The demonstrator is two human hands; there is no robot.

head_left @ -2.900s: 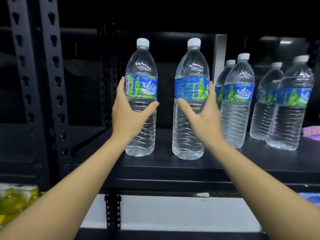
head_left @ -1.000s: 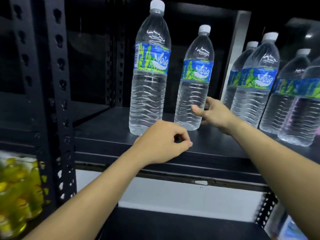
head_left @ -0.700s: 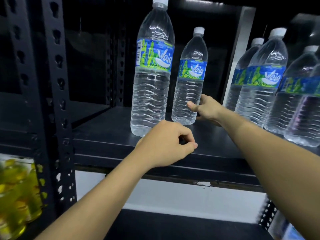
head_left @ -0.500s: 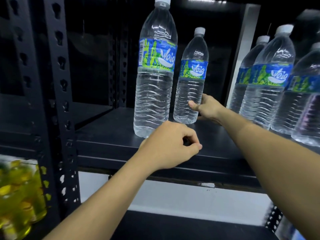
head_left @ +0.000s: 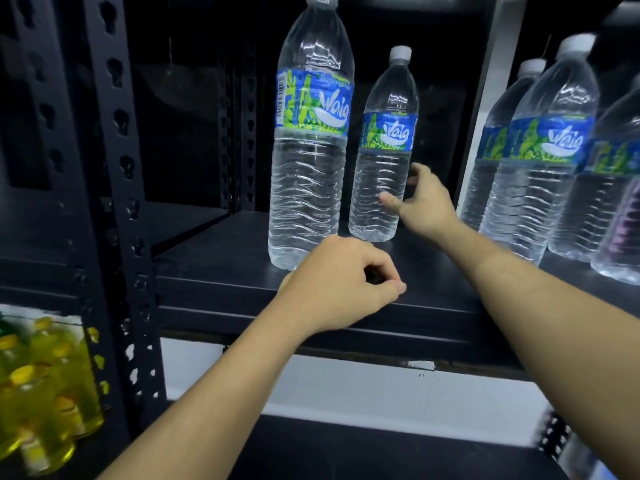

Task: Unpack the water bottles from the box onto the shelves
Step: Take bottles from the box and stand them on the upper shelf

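Black metal shelf (head_left: 214,251): two clear plastic water bottles (head_left: 308,161) upright near front edge; right hand (head_left: 424,202) spread beside rear bottle (head_left: 382,161), left hand (head_left: 341,282) curled empty.

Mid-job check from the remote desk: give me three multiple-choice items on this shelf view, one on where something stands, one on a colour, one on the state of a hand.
1. Which water bottle stands farther back on the shelf?
A. the one by the right hand
B. the one near the left hand
C. both level

2. What colour are the bottle caps?
A. red
B. white
C. black

3. How is the left hand?
A. gripping a bottle
B. flat on the shelf
C. curled shut, holding no bottle

Answers:
1. A: the rear bottle stands behind the front bottle, beside the right hand.
2. B: the rear bottle's cap is white.
3. C: the left hand is curled at the shelf's front edge.
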